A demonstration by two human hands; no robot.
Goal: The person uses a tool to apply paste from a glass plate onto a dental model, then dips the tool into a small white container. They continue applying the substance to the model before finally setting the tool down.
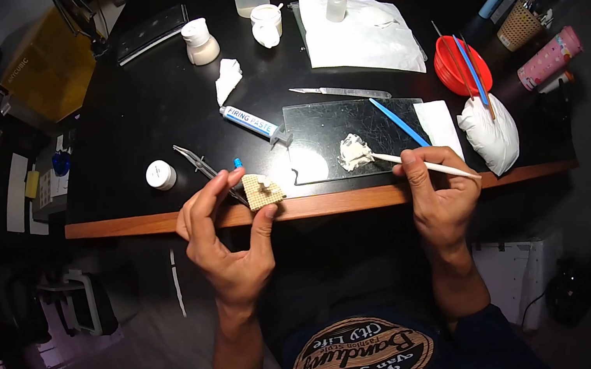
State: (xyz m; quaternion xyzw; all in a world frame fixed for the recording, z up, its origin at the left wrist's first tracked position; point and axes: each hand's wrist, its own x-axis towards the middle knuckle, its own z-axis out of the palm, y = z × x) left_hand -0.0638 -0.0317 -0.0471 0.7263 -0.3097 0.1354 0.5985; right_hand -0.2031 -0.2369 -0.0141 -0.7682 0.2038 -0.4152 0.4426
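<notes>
Dark workshop corner, with a big black desk that has a wooden front edge and is pretty cluttered. Biggest stuff on it: a white paper towel at the back with a dropper bottle on it, a red bowl off to the right, and a dark glass slab near the front edge. The left hand is pinched around a small tan block, thumb underneath and fingers curled over the far side, holding it right at the desk edge just left of the slab. The right hand is closed pen-style on a thin white-handled tool, whose tip sits in a white paste blob on the slab. A syringe labelled firing paste lies just behind the block, with tweezers and a small white jar to its left. My guess is that the block is light, stiff and kinda crumbly with that gridded face, so I'd hold it by the side edges with a gentle pinch and not squeeze hard or touch the top.
</notes>
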